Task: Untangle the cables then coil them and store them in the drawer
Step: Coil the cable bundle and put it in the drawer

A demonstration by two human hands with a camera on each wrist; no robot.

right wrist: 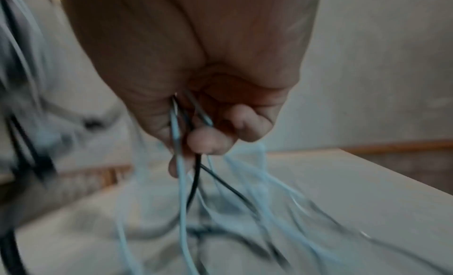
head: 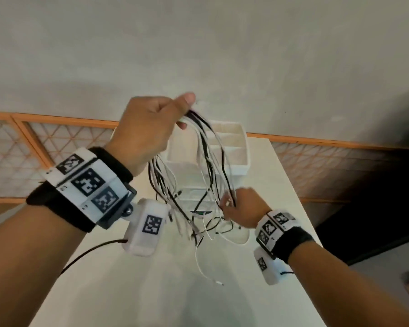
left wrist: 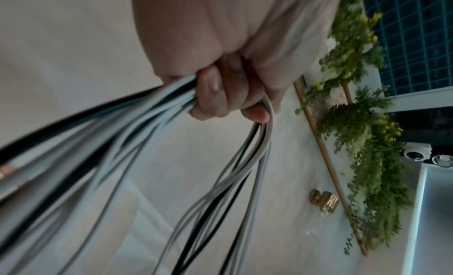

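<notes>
A tangled bundle of white and black cables (head: 208,152) hangs in the air over the white table (head: 132,291). My left hand (head: 151,128) is raised high and grips the top of the bundle in a fist (left wrist: 230,93). My right hand (head: 239,206) is lower, to the right, and pinches several strands of the same bundle (right wrist: 193,143). Loose cable ends (head: 208,267) trail down onto the table. Behind the cables stands a white drawer organiser (head: 239,147) with open top compartments; its front is mostly hidden by the cables.
The table's right edge (head: 300,208) drops to a dark floor. An orange lattice railing (head: 33,142) runs behind the table under a pale wall. A black lead (head: 85,253) runs from the left wrist camera over the table.
</notes>
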